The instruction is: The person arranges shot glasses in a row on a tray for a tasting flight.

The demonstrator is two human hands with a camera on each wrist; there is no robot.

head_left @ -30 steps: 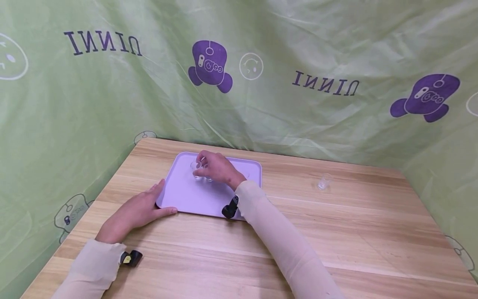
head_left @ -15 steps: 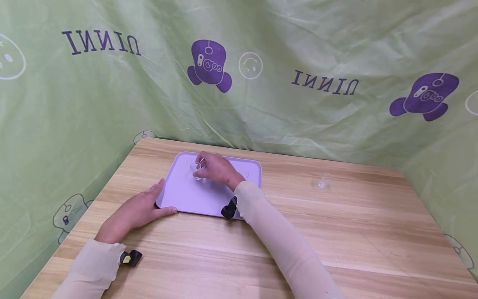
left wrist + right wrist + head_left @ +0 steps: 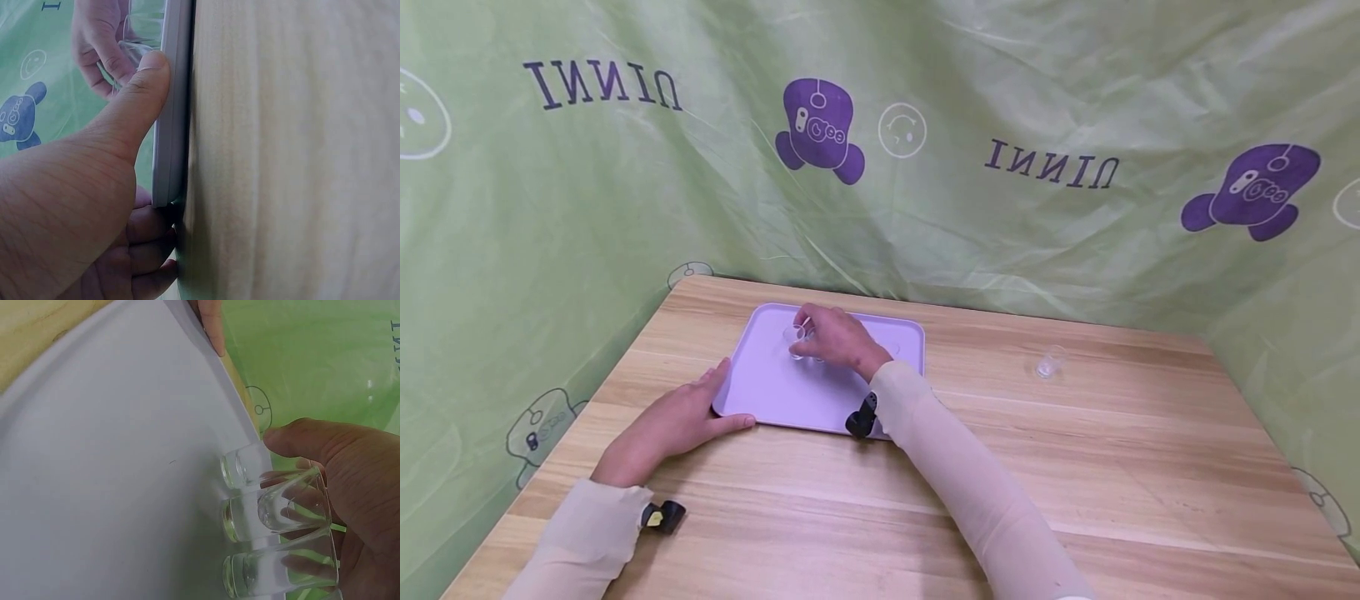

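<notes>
On the lilac tray (image 3: pixel 775 396) stands a row of small clear shot glasses. My right hand (image 3: pixel 841 337) pinches the leftmost shot glass (image 3: pixel 242 465) near its rim, thumb on one side and fingers behind. Beside it in the right wrist view stand a second glass (image 3: pixel 240 520) and a third glass (image 3: pixel 240 575), close together and upright. My left hand (image 3: pixel 673 425) holds the tray's near left corner. Its thumb (image 3: pixel 147 84) lies against the front rim, while the other fingers wrap round the left side, partly hidden.
A lone shot glass (image 3: pixel 1049 363) stands on the wooden table (image 3: pixel 1120 467) to the right of the tray. Behind the table hangs a green printed curtain (image 3: pixel 970 225). Black wrist cameras sit on both sleeves.
Both hands stay almost in place. The right hand keeps its hold at the glass, with only a very slight shift of its fingers; the tray has not moved.
</notes>
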